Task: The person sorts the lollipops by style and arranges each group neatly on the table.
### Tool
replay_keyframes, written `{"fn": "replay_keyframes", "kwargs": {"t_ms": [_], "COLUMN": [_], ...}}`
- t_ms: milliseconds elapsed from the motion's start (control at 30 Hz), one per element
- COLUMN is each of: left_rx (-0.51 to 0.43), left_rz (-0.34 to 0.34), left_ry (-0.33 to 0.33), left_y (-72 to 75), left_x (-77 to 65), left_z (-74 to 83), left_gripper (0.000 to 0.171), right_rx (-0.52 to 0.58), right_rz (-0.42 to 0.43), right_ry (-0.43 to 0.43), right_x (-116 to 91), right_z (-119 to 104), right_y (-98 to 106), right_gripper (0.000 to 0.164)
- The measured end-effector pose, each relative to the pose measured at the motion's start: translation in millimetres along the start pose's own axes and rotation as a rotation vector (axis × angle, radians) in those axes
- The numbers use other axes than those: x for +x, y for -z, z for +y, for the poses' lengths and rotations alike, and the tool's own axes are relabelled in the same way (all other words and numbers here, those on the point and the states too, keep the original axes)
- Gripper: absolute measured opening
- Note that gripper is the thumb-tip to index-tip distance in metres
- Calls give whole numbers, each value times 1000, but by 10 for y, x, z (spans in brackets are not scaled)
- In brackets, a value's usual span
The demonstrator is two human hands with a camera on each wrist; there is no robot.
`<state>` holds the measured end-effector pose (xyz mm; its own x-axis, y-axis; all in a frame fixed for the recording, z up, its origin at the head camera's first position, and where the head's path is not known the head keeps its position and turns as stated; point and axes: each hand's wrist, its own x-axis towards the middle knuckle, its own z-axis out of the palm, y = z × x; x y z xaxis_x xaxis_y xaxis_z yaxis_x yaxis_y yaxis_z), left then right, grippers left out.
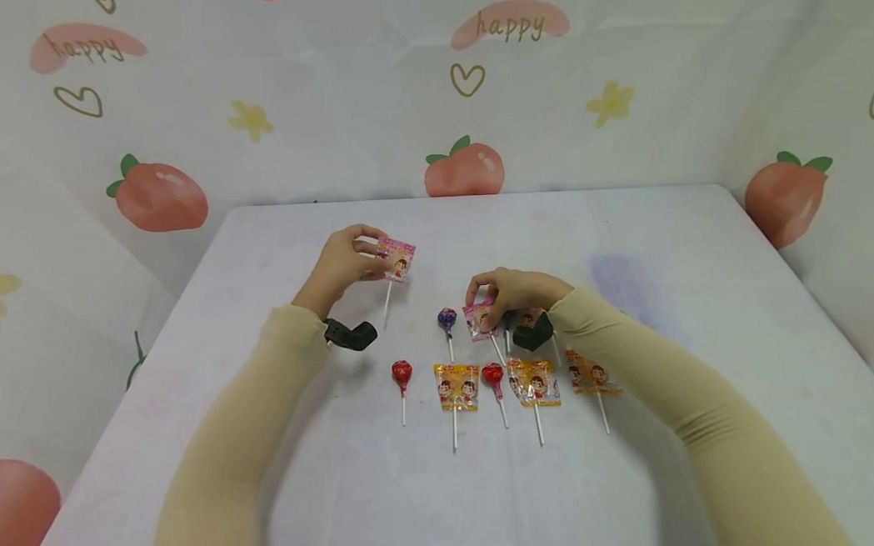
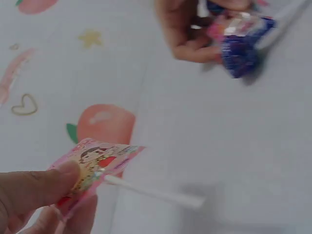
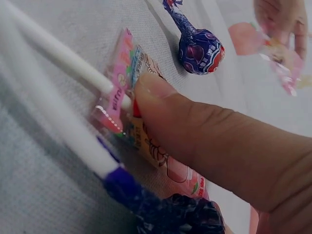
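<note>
- Pink-wrapped lollipop (image 1: pixel 398 254): my left hand (image 1: pixel 346 264) pinches it, thumb against fingers.
- Second pink lollipop (image 1: pixel 474 319), at its four o'clock: clamped by my right hand (image 1: pixel 515 290), thumb on wrapper.

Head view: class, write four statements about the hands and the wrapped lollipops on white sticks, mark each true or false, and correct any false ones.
1. The left hand holds a flat, square, pink-wrapped lollipop. True.
2. Only one red lollipop shows. False: two round, red-wrapped lollipops show.
3. A flat, orange-yellow-wrapped lollipop lies between those two. True.
4. The right hand touches nothing. False: the right hand has its thumb on another pink-wrapped lollipop.
</note>
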<state>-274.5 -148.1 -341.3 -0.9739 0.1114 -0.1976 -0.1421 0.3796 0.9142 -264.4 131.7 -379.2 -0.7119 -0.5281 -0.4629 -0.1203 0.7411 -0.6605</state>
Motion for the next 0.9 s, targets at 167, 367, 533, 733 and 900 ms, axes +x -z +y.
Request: {"fn": "replay_keyframes", "kwargs": {"t_ms": [167, 367, 533, 733, 900], "left_rx": [-269, -489, -523, -417, -363], "left_rz": [122, 196, 252, 261, 259], "left_ry": [9, 32, 66, 104, 119], "left_y": [126, 127, 34, -69, -135], "left_x": [123, 261, 340, 396, 435], "left_z": [79, 31, -124, -315, -392], "left_gripper": [51, 53, 53, 52, 51], "right_rx": [3, 3, 3, 7, 4], "right_rz": [-8, -16, -18, -19, -16], "right_ry": [-9, -39, -41, -39, -28], "right_x": [11, 15, 21, 28, 32], "right_z": [9, 2, 3, 6, 14], "right_y": [2, 8, 5, 5, 10], "right_gripper": [41, 41, 41, 41, 41]}}
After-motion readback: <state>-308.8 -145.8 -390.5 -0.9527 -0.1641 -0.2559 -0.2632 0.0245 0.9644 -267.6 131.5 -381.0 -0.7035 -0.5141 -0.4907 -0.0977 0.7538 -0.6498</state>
